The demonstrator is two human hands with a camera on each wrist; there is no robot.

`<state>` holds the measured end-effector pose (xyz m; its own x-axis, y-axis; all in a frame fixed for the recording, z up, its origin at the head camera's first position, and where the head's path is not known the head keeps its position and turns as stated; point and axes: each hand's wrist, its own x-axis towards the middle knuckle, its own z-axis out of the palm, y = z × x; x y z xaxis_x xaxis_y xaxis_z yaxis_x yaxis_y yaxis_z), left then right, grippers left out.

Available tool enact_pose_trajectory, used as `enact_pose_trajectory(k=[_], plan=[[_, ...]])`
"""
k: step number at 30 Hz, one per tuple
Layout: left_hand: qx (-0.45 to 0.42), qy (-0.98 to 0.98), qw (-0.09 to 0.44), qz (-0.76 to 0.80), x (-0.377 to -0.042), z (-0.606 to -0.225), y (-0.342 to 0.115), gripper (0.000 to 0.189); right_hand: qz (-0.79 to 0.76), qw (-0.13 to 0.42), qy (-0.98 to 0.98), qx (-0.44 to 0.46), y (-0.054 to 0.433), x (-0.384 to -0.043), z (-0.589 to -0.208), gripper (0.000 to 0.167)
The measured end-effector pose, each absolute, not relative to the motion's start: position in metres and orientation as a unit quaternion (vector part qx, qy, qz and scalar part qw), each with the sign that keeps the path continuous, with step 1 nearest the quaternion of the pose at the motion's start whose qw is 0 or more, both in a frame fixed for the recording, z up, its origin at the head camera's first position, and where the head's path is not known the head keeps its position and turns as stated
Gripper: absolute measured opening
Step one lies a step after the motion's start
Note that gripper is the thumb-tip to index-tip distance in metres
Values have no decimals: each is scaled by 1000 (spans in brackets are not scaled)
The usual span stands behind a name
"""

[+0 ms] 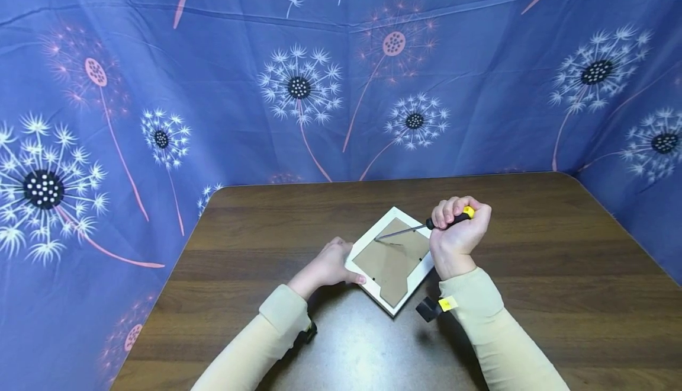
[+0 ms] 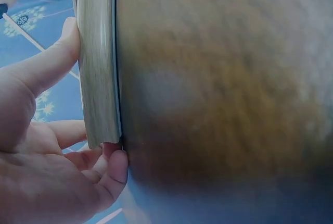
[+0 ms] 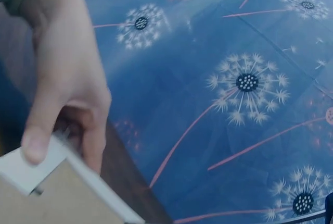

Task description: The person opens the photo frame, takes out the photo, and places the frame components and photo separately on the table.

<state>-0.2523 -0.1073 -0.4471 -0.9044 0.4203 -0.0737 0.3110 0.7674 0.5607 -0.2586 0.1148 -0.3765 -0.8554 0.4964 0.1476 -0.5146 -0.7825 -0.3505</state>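
Note:
A photo frame with a white border (image 1: pixel 371 230) lies back side up, turned cornerwise, near the middle of the table. Its brown backing board (image 1: pixel 373 260) has small dark tabs (image 1: pixel 420 259) along the edges and a stand leg (image 1: pixel 395 284). My left hand (image 1: pixel 327 266) grips the frame's left corner, thumb on top and fingers beneath; the left wrist view shows the frame's edge (image 2: pixel 99 67) between them. My right hand (image 1: pixel 459 234) grips the black and yellow handle of a screwdriver (image 1: pixel 403 231). Its metal tip meets the backing's upper-left edge.
The brown wooden table (image 1: pixel 559 272) reaches back to a blue cloth (image 1: pixel 224 83) with dandelion prints, which hangs behind and at both sides. A black wrist camera (image 1: pixel 428 308) hangs below the right sleeve, close to the frame's lower right side.

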Motion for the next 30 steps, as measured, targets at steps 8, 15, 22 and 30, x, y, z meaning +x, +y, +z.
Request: enact_pose_trajectory(k=[8, 15, 22, 30], plan=[[194, 934, 96, 284, -253, -449, -109, 85, 926, 276, -255, -36, 94, -279, -353, 41], [196, 931, 91, 293, -254, -450, -109, 82, 902, 284, -318, -64, 73, -299, -337, 37], [201, 932, 95, 287, -254, -448, -107, 86, 889, 261, -364, -94, 56, -324, -324, 33], [202, 935, 94, 275, -255, -446, -107, 82, 858, 272, -418, -125, 34, -343, -317, 36]])
